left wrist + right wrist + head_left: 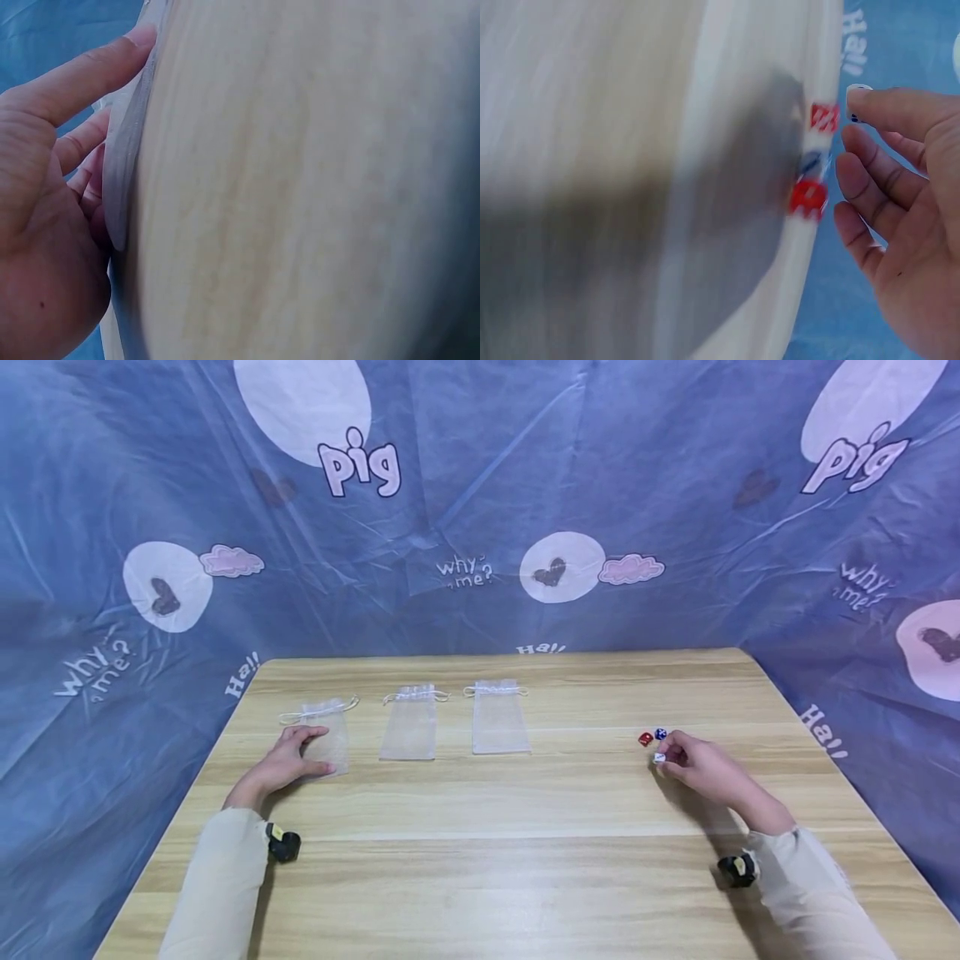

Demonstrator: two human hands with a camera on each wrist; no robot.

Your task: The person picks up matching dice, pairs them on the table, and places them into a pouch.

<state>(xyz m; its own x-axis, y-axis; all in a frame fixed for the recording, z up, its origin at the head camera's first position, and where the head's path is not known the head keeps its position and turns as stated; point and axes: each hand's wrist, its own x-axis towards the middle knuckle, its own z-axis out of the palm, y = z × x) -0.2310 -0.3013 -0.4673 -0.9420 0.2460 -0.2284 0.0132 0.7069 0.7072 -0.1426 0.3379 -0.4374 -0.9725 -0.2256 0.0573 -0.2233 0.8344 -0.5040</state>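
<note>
My left hand (279, 766) rests at the leftmost sheer white drawstring pouch (335, 745), thumb and fingers spread over its left side. In the left wrist view the thumb lies along the edge of the pouch fabric (126, 161). Over on the right, my right hand (703, 768) pinches a white die (659, 758) between thumb and fingers, just above the tabletop. Close beyond it lie a red die (646, 739) and a blue die (661, 734). The right wrist view shows another red die (825, 117), blurred, near the thumb.
Two more sheer pouches, a middle one (408, 724) and a right one (500, 718), lie flat with their cords at the far end. All lie on a wood-grain table (480, 877). A blue printed sheet (420, 527) hangs behind and beside it.
</note>
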